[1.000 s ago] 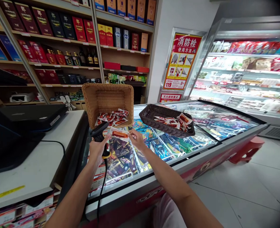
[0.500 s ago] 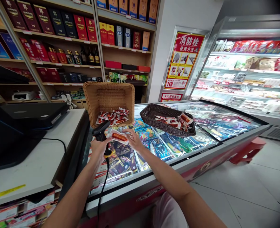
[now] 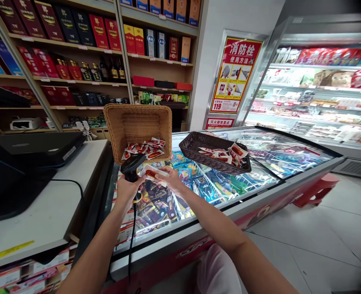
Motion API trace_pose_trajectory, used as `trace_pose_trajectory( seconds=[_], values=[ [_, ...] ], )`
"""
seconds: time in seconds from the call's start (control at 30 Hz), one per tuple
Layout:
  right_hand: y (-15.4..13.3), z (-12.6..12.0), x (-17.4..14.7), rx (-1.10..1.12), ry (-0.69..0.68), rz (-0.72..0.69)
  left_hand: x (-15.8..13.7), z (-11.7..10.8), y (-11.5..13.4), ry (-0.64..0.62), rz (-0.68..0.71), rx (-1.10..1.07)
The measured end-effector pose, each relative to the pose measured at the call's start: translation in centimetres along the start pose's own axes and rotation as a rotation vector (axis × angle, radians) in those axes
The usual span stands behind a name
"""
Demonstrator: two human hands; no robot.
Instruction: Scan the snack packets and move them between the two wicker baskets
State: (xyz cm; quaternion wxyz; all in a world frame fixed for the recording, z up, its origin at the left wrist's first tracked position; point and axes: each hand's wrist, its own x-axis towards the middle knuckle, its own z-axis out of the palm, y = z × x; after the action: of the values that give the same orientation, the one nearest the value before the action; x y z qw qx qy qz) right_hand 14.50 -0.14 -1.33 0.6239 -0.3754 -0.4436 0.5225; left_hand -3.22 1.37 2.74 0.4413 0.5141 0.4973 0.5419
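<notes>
My left hand (image 3: 125, 191) grips a black barcode scanner (image 3: 131, 165) with a yellow ring and a hanging cord, its head tilted toward a packet. That small sausage packet (image 3: 151, 173), white with a red sausage picture, is pinched in my right hand (image 3: 169, 179) right in front of the scanner head. Both hands hover over the glass lid of a chest freezer (image 3: 229, 192). Just behind them a tan wicker basket (image 3: 115, 134) leans tilted with several similar packets inside. A dark wicker tray (image 3: 195, 152) with more packets lies to the right.
A white counter (image 3: 45, 212) with a black register screen (image 3: 11, 171) stands at my left. Shelves of boxed bottles (image 3: 85, 49) fill the back wall. An open chiller (image 3: 315, 94) runs along the right, with a red stool (image 3: 315, 191) on the tiled floor.
My right hand has turned the sausage packet and brought it closer to the scanner head. The left hand has tipped the scanner up slightly.
</notes>
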Motion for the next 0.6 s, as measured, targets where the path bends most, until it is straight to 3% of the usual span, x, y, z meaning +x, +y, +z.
trace_pose_trajectory(
  seconds=[0.13,0.23,0.47,0.6],
  values=[
    [-0.3,-1.2,-0.1,-0.477,0.191,-0.23,0.3,-0.3,-0.8,-0.02,-0.049,0.07],
    [-0.8,-2.0,0.2,-0.684,0.343,-0.337,0.0,-0.5,-0.5,-0.063,-0.028,0.171],
    [-1.0,-3.3,0.9,-0.82,0.464,-0.434,-0.9,-0.4,0.1,-0.285,0.098,0.342],
    [-0.7,-3.7,1.2,-0.828,0.466,-0.484,-1.3,-0.5,0.6,-0.292,0.135,0.362]
  ],
)
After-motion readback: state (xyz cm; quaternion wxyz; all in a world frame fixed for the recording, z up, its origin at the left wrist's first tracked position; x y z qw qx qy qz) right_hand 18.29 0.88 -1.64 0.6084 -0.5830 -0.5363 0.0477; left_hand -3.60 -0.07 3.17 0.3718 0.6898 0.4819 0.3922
